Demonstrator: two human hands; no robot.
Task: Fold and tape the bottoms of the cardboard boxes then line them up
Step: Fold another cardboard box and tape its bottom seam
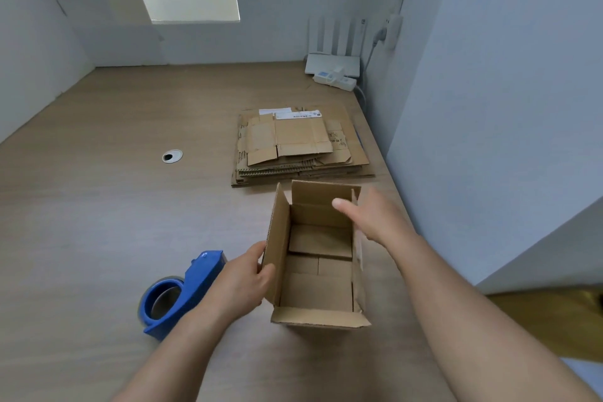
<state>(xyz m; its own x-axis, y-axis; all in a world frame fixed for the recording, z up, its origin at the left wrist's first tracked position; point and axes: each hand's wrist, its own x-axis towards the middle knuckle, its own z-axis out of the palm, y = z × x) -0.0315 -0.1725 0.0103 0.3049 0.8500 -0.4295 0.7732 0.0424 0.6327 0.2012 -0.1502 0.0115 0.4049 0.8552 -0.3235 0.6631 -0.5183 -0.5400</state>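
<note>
On the desk point(98, 206), near right of centre: one cardboard box point(318, 290), upright, top flaps standing open, bottom flaps folded flat inside. Left hand point(241, 281): fingers point(257, 250) curled round the edge of the box's left flap, thumb on its near edge, gripping it. Right hand point(375, 219): at the box's right flap, thumb stretched over the opening; its fingers are hidden behind the cardboard, so whether they hold it cannot be told. Blue tape dispenser point(182, 290): on the desk just left of the left hand. Stack of flattened boxes point(300, 147): just beyond the open box. Cable grommet point(172, 156): mid-desk. Power strip point(332, 77) and white router point(332, 57): far right corner.
</note>
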